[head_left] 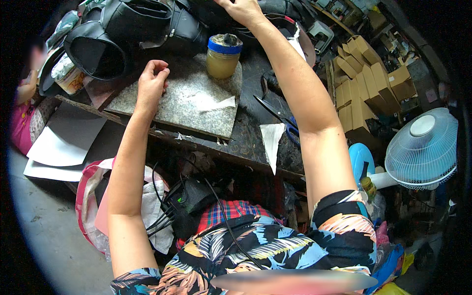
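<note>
My left hand (153, 82) is above the left part of a speckled stone slab (184, 110). Its fingers are curled in with the thumb against them, and whatever they hold, if anything, is hidden. My right arm is stretched far forward. The top edge of the picture cuts off part of my right hand (242, 11), so its grip does not show. Dark, leather-like pieces (140, 22) are heaped at the back left, just beyond my left hand. On the slab's far right corner stands a jar (223, 61) of yellowish stuff with a blue rim and a dark, crusted top.
Scissors (275, 113) with blue handles lie right of the slab, beside a white triangular scrap (272, 142). White sheets (69, 132) lie at the left. A fan (420, 147) and cardboard boxes (364, 88) stand at the right. Another person's arm (28, 88) shows far left.
</note>
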The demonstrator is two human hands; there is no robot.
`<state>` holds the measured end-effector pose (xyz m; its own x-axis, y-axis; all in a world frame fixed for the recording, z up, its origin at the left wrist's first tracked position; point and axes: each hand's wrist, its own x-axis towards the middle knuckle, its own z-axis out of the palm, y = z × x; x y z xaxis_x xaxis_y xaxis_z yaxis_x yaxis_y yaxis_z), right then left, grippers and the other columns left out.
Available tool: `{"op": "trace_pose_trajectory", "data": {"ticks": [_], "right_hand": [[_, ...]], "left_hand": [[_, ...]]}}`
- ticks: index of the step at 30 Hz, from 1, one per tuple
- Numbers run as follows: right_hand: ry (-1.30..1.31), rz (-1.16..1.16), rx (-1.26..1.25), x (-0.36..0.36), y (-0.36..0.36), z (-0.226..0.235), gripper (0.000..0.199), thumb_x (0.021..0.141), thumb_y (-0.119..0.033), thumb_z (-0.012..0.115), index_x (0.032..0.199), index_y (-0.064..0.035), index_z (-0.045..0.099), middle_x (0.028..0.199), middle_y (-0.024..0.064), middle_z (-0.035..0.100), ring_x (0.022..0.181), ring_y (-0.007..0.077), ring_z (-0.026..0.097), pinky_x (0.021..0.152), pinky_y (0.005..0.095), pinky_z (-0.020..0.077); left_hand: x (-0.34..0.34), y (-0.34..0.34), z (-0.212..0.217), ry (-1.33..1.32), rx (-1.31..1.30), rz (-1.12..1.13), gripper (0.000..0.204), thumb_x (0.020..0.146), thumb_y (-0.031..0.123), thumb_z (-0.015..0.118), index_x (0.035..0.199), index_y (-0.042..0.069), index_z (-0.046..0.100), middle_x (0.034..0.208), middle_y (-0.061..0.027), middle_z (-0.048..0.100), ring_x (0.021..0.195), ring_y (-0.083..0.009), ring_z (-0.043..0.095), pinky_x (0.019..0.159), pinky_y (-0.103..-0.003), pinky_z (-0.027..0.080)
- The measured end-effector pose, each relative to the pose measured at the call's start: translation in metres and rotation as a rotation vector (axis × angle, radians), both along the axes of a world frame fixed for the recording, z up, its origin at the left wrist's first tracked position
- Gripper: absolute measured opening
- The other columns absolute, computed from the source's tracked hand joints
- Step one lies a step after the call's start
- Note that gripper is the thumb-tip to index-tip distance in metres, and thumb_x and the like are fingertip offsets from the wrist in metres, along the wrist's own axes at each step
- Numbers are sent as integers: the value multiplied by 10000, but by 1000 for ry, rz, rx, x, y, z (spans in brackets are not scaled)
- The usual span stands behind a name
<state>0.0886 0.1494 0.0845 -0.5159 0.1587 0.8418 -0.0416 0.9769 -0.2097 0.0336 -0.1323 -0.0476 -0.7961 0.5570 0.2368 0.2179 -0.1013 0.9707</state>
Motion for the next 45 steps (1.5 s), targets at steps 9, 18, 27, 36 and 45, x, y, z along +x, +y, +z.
{"op": "trace_pose_trajectory", "data": {"ticks": [9,18,27,36,45], "right_hand": [[72,195,-235,33,25,5,919,853,-350,761,1528,35,271,1462,319,430,1386,408,415,1150,415,336],[-268,-572,-552,173,172,-57,963,760,-436,825,1480,27,384,1361,278,564,1232,318,584,983,434,498],[-332,-470,-676,177,177,-104,318,882,-151,687,1162,-2,690,939,118,731,800,215,689,725,343,528],[226,95,-1178,195,137,-44,272,945,-77,619,1211,-20,629,941,71,705,725,157,663,652,316,540],[297,445,-1263,214,18,-11,264,967,-80,598,1226,-32,594,994,92,714,834,210,711,743,387,603]], "left_hand": [[4,-2,7,16,-56,-16,124,938,100,619,1051,49,610,884,10,591,647,-51,509,564,-213,410],[-6,-1,0,126,-115,-13,153,936,155,643,1072,84,650,888,34,603,655,-43,472,570,-213,393],[-3,-6,3,101,-190,-21,123,942,134,612,1054,85,619,879,40,571,667,-40,469,583,-205,376],[-9,-8,-2,42,-162,-66,97,948,130,605,1030,80,614,848,44,551,655,-32,454,576,-204,370],[-10,-9,-6,119,-232,-45,183,992,213,559,1107,81,614,905,29,565,686,-39,475,602,-206,388]]}}
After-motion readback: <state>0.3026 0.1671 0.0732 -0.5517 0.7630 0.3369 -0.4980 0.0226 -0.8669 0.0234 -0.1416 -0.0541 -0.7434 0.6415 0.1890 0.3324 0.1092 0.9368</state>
